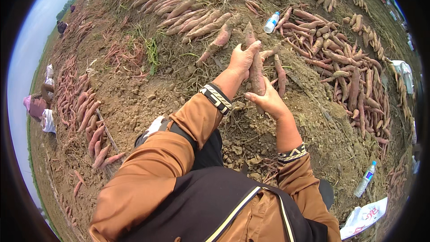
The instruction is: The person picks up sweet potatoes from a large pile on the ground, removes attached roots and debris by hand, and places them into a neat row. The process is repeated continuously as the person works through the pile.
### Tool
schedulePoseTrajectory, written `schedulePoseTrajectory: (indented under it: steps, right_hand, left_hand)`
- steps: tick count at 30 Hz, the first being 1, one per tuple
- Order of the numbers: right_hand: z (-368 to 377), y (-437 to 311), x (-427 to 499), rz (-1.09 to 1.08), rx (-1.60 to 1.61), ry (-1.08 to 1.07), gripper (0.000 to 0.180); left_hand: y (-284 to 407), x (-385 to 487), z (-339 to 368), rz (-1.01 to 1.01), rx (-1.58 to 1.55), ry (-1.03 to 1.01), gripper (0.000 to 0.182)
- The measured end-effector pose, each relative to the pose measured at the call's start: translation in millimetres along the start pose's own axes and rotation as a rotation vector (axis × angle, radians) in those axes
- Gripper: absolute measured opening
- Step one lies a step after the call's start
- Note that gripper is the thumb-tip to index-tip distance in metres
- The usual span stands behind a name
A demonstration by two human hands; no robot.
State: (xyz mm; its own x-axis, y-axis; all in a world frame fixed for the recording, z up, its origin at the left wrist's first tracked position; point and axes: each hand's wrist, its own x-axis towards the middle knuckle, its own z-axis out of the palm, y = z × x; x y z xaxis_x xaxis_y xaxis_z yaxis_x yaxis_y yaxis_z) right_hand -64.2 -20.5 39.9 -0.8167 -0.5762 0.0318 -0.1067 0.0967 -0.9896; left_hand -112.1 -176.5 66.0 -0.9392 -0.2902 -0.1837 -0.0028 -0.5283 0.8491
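Observation:
Both my hands grip one long, soil-dusted sweet potato (257,74), held lengthwise above the ground in front of me. My left hand (242,59) wraps around its upper half, with the thumb across the top side. Lower down, my right hand (268,99) clasps the end nearer to me. Just right of it lies a thinner sweet potato (281,75) on the soil. A thick sweet potato (220,38) rests beyond my left hand, at the end of a row of sweet potatoes (198,22).
A large heap of sweet potatoes (336,50) spreads to the right, with a water bottle (271,22) beside it. Another bottle (365,179) and a white printed sack (364,216) lie lower right. At left are more sweet potatoes (89,111) and a crouching person (37,107).

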Motion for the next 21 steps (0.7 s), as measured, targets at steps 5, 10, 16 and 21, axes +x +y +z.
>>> schedulePoseTrajectory:
  steps: [5,10,16,21]
  right_hand:
    - [-28,5,0,0.149,0.330,0.019,0.045]
    - [-18,-1,-5,0.187,0.325,-0.052,0.047]
    - [6,-2,-6,0.154,0.423,-0.090,0.041]
    - [-16,5,-8,0.221,0.892,-0.215,0.038]
  left_hand:
    - [-1,13,2,-0.243,-0.206,-0.213,0.065]
    - [4,0,9,0.092,0.612,0.028,0.059]
    - [-3,20,-19,0.458,1.015,-0.011,0.045]
    - [16,16,-18,0.212,0.821,-0.117,0.044]
